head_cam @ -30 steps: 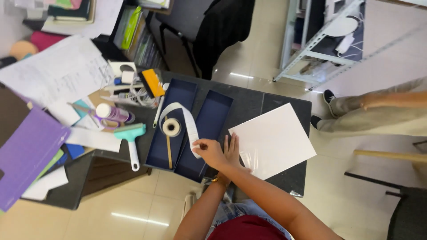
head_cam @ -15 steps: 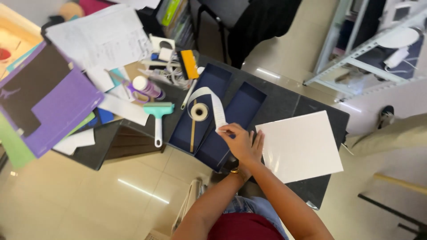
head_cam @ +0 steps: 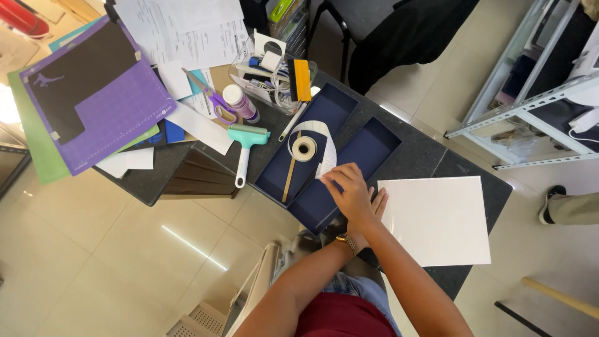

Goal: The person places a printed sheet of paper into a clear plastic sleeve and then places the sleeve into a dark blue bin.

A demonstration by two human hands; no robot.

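A dark table (head_cam: 437, 156) stands on a shiny pale floor, and a metal shelf (head_cam: 530, 103) stands off at two o'clock. I stand close and look down with the person.

At ten o'clock lies a purple cutting mat (head_cam: 118, 106) with a black sheet on it. Next come scissors with purple handles (head_cam: 215, 100) and a small bottle (head_cam: 240, 103). A teal roller (head_cam: 244, 150) lies below them, with its handle pointing at seven o'clock. A yellow scraper (head_cam: 302, 80) stands in a clear tub at twelve o'clock.

In the middle sit two dark blue box trays (head_cam: 368, 146), side by side. Their long sides run from seven o'clock up to one o'clock. A roll of white tape (head_cam: 304, 148) rests in the left tray, and a thin wooden stick (head_cam: 289, 178) lies by it. A white strip (head_cam: 326, 150) curls out from the roll.

The left hand (head_cam: 346, 187) is the nearer one. Its fingers are pinched shut on the loose end of the strip, just over the wall between the trays. The roll lies at ten o'clock from that hand, very near. The right hand (head_cam: 376, 206) sits mostly under the left, fingers flat and spread on the table edge. It holds nothing that I can see.

A big white board (head_cam: 437, 218) lies flat at four o'clock, just beside both hands.
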